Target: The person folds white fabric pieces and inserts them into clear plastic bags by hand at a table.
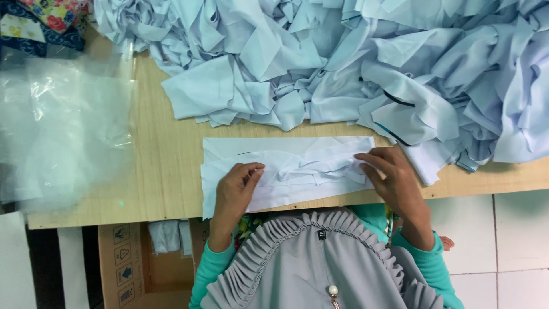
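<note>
Mid-smoothing, by the look of it: left hand (237, 186) and right hand (392, 177), both flat and open, gripping nothing, pressing the ends of pale fabric strips (286, 171) at lower centre of the wooden table (166, 171); next, likely squaring edges.

Both hands press flat on a stack of pale blue fabric strips (289, 171) at six o'clock on the wooden table (166, 166) — left hand (239, 189) on its near-left part, right hand (392, 174) at its right end. A heap of cut fabric pieces (354, 63) fills twelve to two o'clock — clear plastic bags (63, 126) lie at nine.
</note>
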